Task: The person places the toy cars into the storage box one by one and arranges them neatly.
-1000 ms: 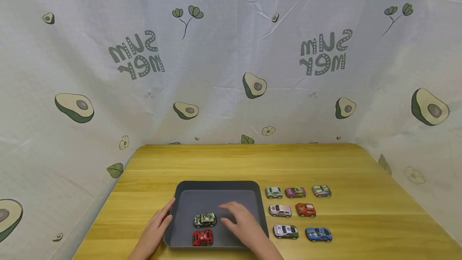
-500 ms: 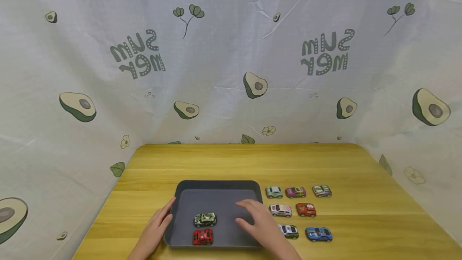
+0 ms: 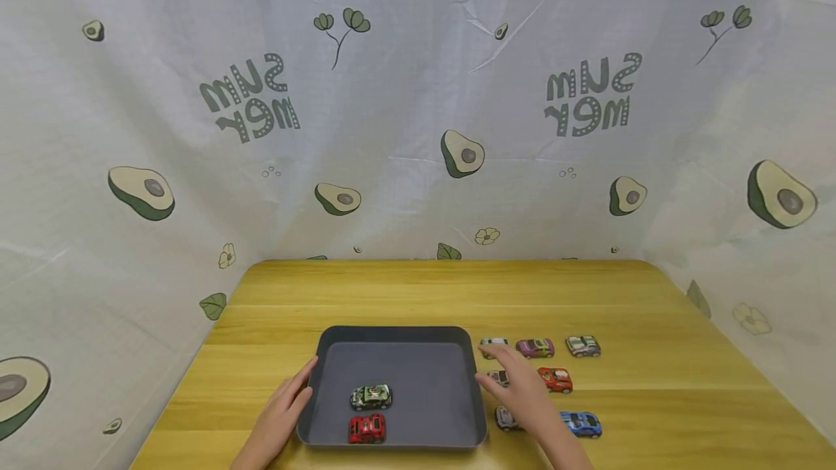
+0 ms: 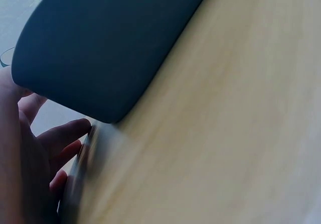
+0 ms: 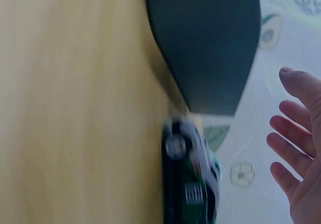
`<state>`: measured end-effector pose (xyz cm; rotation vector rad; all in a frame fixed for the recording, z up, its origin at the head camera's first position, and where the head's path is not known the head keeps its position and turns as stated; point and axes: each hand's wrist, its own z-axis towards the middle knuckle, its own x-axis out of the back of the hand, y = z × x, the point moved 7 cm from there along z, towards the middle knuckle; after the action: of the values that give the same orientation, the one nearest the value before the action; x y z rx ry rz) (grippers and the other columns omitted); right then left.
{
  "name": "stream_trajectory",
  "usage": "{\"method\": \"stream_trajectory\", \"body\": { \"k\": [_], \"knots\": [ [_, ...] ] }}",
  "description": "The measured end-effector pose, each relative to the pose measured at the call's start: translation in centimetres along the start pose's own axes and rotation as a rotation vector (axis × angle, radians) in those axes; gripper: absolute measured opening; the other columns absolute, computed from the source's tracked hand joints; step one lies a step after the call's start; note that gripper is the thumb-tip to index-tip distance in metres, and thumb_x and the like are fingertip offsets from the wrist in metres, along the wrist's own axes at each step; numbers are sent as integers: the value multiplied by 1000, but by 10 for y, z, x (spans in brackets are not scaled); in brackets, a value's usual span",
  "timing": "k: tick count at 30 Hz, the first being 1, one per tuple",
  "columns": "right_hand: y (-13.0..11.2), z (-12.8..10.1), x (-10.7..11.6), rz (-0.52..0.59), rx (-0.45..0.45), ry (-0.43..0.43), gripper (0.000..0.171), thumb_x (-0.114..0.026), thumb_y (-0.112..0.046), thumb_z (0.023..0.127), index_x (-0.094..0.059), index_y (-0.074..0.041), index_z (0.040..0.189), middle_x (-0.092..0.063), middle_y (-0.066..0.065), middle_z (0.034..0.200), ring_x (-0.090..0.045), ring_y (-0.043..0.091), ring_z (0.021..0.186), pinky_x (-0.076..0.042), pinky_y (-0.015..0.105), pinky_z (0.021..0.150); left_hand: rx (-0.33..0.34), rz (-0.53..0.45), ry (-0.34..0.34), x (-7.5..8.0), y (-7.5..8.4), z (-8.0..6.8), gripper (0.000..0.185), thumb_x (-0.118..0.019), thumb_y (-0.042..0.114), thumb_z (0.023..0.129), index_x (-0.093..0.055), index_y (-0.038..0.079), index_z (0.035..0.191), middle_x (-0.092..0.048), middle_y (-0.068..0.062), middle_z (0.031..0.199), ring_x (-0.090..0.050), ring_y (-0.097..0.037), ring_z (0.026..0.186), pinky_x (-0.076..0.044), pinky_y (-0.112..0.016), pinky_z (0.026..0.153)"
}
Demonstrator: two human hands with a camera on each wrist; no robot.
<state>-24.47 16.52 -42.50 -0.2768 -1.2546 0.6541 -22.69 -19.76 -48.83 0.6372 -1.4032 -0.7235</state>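
A dark grey tray [image 3: 418, 357] lies on the table, holding a green camouflage toy car [image 3: 371, 397] and a red toy car [image 3: 367, 428] near its front left. My left hand [image 3: 277, 412] rests at the tray's left side, its fingers loosely extended along the wall. Just past the right wall, my right hand [image 3: 522, 390] hovers over the parked cars with fingers apart and nothing held. Beneath it, a white-and-green toy car [image 5: 193, 184], a white patterned car [image 3: 499, 377] and a pale green car [image 3: 494, 342] are partly hidden.
Right of the hand stand a purple car [image 3: 535, 347], a white-and-green striped car [image 3: 583, 345], a second red car [image 3: 558, 380] and a blue car [image 3: 583, 423]. The wooden table [image 3: 392, 289] ends at a printed curtain [image 3: 392, 129] behind and on both sides.
My right hand has moved right, from inside the tray beside the camouflage car, across the right wall to above the parked cars. The left hand and tray have stayed put.
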Motion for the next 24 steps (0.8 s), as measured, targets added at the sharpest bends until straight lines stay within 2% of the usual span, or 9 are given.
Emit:
{"method": "stream_trajectory", "body": {
  "k": [8, 12, 15, 18, 24],
  "knots": [
    [34, 2, 24, 28, -68, 22, 44, -68, -17, 80, -56, -7, 121, -57, 13, 119, -55, 32, 108, -52, 41, 79, 1, 1, 5, -1, 0, 0, 44, -42, 35, 96, -39, 25, 139, -47, -10, 137, -42, -33, 126, -34, -57, 98],
    [47, 2, 39, -18, -31, 83, 44, -68, -14, 79, -56, -2, 120, -57, 18, 117, -54, 37, 106, -51, 46, 80, 1, 0, 7, -1, -1, 0, 44, -42, 35, 96, -39, 26, 139, -47, -10, 137, -42, -32, 125, -35, -57, 97],
    [58, 2, 48, -54, -20, 106, 42, -67, -13, 80, -56, 0, 119, -58, 21, 116, -52, 41, 107, -44, 55, 87, 0, 3, 10, -2, -1, 0, 44, -42, 35, 96, -39, 26, 139, -47, -9, 137, -43, -31, 125, -35, -56, 97],
    [70, 2, 53, -58, -42, 84, 42, -65, -14, 82, -54, 1, 120, -56, 23, 118, -50, 43, 110, -40, 59, 90, 2, 1, 9, -2, -2, 0, 44, -42, 36, 96, -38, 27, 139, -47, -10, 137, -42, -32, 125, -34, -57, 97],
    [92, 1, 60, -47, -88, 36, 45, -62, -16, 86, -50, 2, 124, -51, 27, 122, -47, 44, 111, -40, 60, 89, 13, -15, -7, -2, -4, 1, 45, -41, 37, 96, -38, 27, 139, -44, -11, 139, -40, -34, 128, -32, -58, 99]
  ]
}}
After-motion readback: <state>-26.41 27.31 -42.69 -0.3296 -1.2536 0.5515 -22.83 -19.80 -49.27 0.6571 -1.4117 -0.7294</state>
